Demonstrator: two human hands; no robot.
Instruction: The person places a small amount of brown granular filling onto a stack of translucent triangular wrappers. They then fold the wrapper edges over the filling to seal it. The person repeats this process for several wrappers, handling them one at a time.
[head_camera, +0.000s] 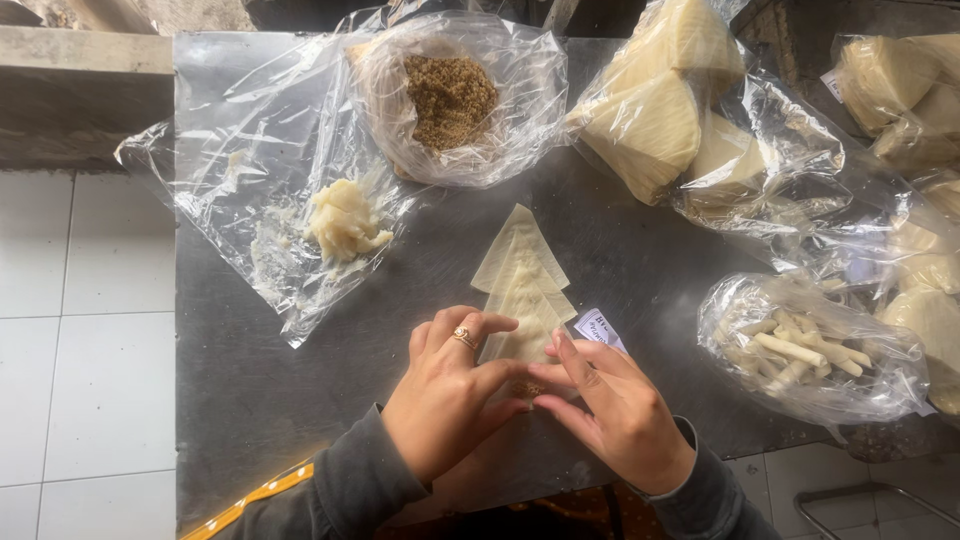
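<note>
Both hands folding a wrapper on the metal table (250, 400)

Left hand (448, 395) and right hand (615, 410) meet, fingertips pinching the filled wrapper (525, 375) (brown filling showing); the wrapper stack (522, 270) lies just beyond it.

Small food-prep kitchen, prob. home-based. Steel worktable (250, 400) over white tiled floor (80, 350). On table: bagged wrapper stacks (650, 120), bowl of brown filling (450, 98), bagged finished rolls (800, 350).
</note>
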